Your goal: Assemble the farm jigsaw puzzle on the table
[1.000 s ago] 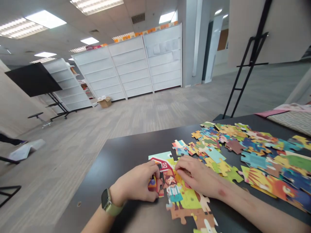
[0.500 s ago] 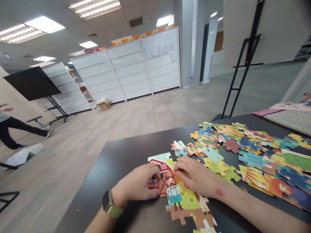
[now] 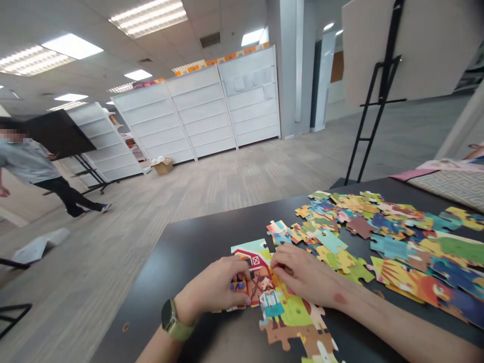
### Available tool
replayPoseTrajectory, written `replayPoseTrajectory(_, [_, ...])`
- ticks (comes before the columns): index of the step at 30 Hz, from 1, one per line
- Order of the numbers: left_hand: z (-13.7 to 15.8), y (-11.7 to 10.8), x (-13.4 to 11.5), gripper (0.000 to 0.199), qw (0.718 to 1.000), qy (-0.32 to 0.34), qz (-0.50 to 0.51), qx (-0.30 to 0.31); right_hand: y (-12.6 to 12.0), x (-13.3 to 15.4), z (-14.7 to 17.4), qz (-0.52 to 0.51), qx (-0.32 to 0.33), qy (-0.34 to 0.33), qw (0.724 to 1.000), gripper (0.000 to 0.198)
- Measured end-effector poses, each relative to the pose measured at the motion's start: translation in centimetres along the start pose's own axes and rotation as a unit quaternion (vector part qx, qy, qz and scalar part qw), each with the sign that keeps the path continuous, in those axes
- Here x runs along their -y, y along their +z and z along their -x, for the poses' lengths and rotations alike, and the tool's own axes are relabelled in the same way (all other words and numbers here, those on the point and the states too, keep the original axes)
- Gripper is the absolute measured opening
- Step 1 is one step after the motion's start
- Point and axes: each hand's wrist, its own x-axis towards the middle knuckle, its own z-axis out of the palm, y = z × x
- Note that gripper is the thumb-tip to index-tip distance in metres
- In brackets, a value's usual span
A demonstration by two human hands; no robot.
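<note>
A partly joined jigsaw puzzle [image 3: 272, 305] lies on the dark table, showing a red barn and a farmer in a hat. My left hand [image 3: 215, 282], with a watch on the wrist, is closed at the puzzle's left edge. Its thumb and fingers pinch a puzzle piece [image 3: 239, 286] beside the barn, which they partly cover. Across from it my right hand [image 3: 297, 269] curls its fingertips down onto the puzzle's right side, near the farmer's hat. What lies right under those fingertips is hidden.
Loose puzzle pieces [image 3: 340, 217] are heaped across the right of the table [image 3: 196, 242]. Joined strips [image 3: 412, 282] lie near my right forearm. A patterned cloth item [image 3: 449, 181] sits at the far right edge. One person [image 3: 34, 161] walks at the far left.
Both hands stay almost where they were; my left fingers shift slightly at the piece, and its lower edge now shows. The person in the background has stepped further into view.
</note>
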Motion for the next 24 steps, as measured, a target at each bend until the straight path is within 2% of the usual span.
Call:
replayPoseTrajectory(6, [0.1, 0.3, -0.1, 0.029, 0.998, -0.054, 0.021, -0.002, 0.2, -0.1, 0.1, -0.001, 0.001, 0.000, 1.000, 0.021])
replayPoseTrajectory(9, [0.3, 0.4, -0.3, 0.026, 0.998, -0.060, 0.004, -0.007, 0.1, -0.1, 0.1, -0.002, 0.001, -0.004, 1.000, 0.022])
replayPoseTrajectory(16, [0.5, 0.6, -1.1, 0.024, 0.999, -0.001, -0.039, -0.030, 0.2, -0.1, 0.0, 0.002, -0.007, -0.003, 1.000, 0.022])
replayPoseTrajectory(20, [0.7, 0.5, -1.5, 0.020, 0.998, 0.042, -0.049, 0.001, 0.2, -0.1, 0.1, 0.005, -0.001, -0.006, 1.000, 0.021])
replayPoseTrajectory(24, [0.8, 0.5, -1.9, 0.014, 0.997, 0.053, -0.046, 0.010, 0.0, -0.1, 0.2, 0.005, 0.004, -0.007, 1.000, 0.021])
